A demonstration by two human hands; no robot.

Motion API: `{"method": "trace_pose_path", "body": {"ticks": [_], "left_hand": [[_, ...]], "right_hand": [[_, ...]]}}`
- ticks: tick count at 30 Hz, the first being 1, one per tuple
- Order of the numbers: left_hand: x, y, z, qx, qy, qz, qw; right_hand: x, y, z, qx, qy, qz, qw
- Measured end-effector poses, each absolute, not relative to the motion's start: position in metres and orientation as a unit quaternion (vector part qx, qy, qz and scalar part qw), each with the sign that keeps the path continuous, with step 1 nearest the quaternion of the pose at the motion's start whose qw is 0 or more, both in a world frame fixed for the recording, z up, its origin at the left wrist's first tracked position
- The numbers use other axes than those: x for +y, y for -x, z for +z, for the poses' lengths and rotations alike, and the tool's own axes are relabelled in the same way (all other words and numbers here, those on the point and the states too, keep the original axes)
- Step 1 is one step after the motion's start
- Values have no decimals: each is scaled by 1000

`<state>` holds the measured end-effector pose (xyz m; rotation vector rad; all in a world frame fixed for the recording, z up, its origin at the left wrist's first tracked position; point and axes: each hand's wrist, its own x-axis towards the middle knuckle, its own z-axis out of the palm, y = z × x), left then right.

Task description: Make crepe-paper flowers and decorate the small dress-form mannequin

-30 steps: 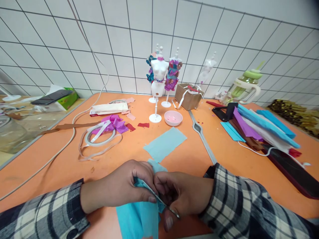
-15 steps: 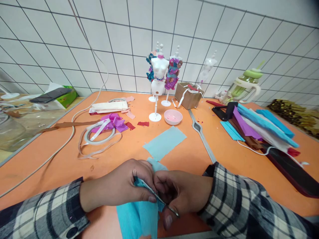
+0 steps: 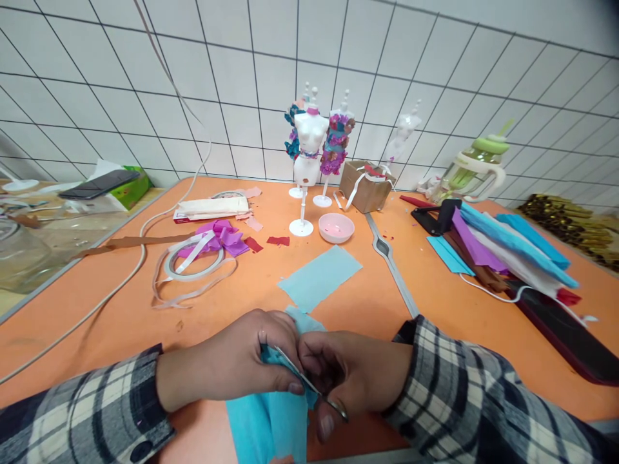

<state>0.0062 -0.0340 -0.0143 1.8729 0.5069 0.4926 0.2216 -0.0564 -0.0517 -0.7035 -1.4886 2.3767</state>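
My left hand (image 3: 232,364) pinches a sheet of turquoise crepe paper (image 3: 271,425) that hangs over the near table edge. My right hand (image 3: 355,374) is closed round small metal scissors (image 3: 302,380); the blades lie in the paper between my two hands. A cut light-blue paper rectangle (image 3: 319,277) lies flat just beyond my hands. Farther back stands a white mannequin torso (image 3: 309,145) on a stand, with decorated mannequins (image 3: 336,145) behind it.
On the orange table (image 3: 120,309): a tape roll (image 3: 193,264) with purple paper (image 3: 225,235), a pink bowl (image 3: 336,227), a brown box (image 3: 365,187), stacked coloured paper sheets (image 3: 512,248), a green-lidded jug (image 3: 476,171), a white cable (image 3: 120,283) at left.
Almost nothing differs; the scissor blades have shifted slightly within the turquoise paper and my hands stay together in the same spot.
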Motion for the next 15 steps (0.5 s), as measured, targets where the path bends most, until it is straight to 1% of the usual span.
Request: {"method": "trace_pose_path", "body": {"ticks": [4,7,9,11,12,15], "left_hand": [[-36,-8,-16,199,-799,214,526],[-37,-8,-14,184,-803,227,519],[-35,-6,-11,183,-793,265,516],[-33,-3,-8,181,-777,312,516],[-32,-2,-7,176,-769,329,519],[-31,1,-5,154,-754,340,540]], "right_hand": [[-59,-217,-46,-501,243,821,127],[-57,-217,-37,-508,241,806,186],[-52,-220,-31,-521,278,771,238],[-46,-224,-26,-565,358,692,272],[-44,-226,-25,-605,401,632,270],[-41,-228,-25,-753,461,428,193]]}}
